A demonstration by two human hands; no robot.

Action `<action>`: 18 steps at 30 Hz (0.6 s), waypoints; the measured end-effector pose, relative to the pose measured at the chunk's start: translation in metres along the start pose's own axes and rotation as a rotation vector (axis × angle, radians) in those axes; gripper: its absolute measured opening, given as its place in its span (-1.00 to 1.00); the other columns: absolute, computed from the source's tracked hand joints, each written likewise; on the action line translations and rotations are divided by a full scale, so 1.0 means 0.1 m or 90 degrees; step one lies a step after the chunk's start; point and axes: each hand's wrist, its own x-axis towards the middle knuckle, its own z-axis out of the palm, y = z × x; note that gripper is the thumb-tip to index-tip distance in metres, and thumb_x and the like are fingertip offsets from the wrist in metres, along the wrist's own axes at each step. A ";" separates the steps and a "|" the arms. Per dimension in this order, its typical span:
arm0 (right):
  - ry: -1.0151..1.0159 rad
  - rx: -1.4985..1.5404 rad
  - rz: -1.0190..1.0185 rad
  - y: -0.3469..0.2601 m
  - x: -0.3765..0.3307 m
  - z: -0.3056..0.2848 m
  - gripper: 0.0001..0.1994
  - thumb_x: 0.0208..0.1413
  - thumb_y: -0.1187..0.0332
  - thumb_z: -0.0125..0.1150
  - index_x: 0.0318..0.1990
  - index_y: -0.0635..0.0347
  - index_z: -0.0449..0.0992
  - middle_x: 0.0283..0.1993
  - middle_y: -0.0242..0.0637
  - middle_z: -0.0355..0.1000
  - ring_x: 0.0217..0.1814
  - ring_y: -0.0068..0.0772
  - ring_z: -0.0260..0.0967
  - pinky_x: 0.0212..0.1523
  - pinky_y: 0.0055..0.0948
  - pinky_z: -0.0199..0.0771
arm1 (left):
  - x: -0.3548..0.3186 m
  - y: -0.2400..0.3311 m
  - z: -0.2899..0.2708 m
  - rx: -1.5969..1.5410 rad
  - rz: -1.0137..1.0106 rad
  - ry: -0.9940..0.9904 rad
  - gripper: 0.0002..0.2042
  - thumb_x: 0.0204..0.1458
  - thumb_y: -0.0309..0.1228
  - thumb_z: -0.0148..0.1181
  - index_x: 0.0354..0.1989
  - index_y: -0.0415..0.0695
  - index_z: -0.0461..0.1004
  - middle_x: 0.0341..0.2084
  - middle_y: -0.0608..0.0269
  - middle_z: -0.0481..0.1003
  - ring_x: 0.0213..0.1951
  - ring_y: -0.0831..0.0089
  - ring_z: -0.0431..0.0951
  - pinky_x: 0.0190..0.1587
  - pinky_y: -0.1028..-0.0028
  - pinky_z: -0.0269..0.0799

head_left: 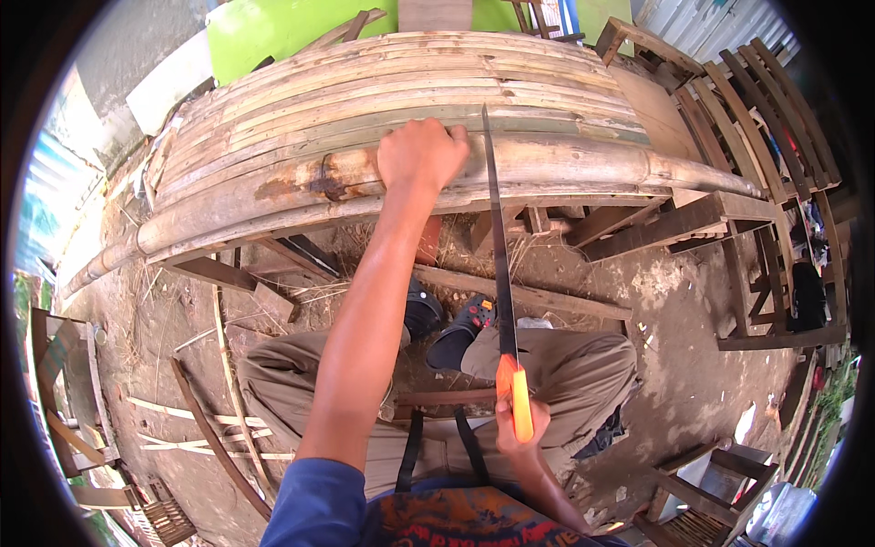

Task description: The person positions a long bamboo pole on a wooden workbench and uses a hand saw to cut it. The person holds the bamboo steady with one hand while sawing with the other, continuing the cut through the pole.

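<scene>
The right hand (pixel 524 427) is closed round the orange handle (pixel 519 392) of a handsaw (pixel 500 246), whose long, dark blade points away across the bamboo pole (pixel 583 162); whether the teeth touch it I cannot tell; the left hand (pixel 422 155) is folded fist-like over the pole, just left of the blade, its fingertips hidden; the saw should be light, its thin blade springy, best taken by the handle; the pole looks stiff, hard and fairly heavy, its smooth, rounded skin apt to roll or slip, so a firm press from above would suit; brown stains mottle it left of the fist; it lies along the near edge of the desk (pixel 410 77), whose top is weathered bamboo slats; beneath, a rough wooden plank (pixel 556 299) rests on bare, dusty earth (pixel 665 314).
</scene>
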 end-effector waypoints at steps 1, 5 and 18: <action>0.002 -0.028 -0.017 -0.09 0.26 0.10 -0.93 0.02 0.53 0.24 -0.45 0.33 0.50 -0.64 -0.24 0.36 -0.69 -0.23 0.32 -0.59 -0.34 0.31 | -0.02 -0.04 -0.02 0.022 0.000 0.005 -0.46 0.16 -0.03 -0.14 -0.23 -0.28 0.64 -0.23 -0.22 0.61 -0.11 -0.13 0.62 0.03 0.08 0.50; -0.011 0.015 -0.021 -0.33 0.80 0.31 -0.84 0.03 0.49 0.28 -0.50 0.30 0.42 -0.73 -0.26 0.24 -0.75 -0.30 0.24 -0.65 -0.39 0.22 | 0.10 -0.04 -0.04 0.021 0.000 0.013 -0.46 0.17 -0.03 -0.13 -0.21 -0.28 0.63 -0.24 -0.13 0.63 -0.16 -0.01 0.66 0.03 0.13 0.51; -0.008 0.100 0.121 -0.24 0.77 0.23 -0.83 0.10 0.42 0.27 -0.47 0.30 0.47 -0.71 -0.32 0.29 -0.72 -0.48 0.25 -0.62 -0.42 0.23 | 0.09 -0.04 0.00 0.010 -0.025 0.054 -0.49 0.16 -0.05 -0.08 -0.27 -0.29 0.65 -0.34 -0.17 0.63 -0.20 -0.07 0.66 -0.03 0.12 0.54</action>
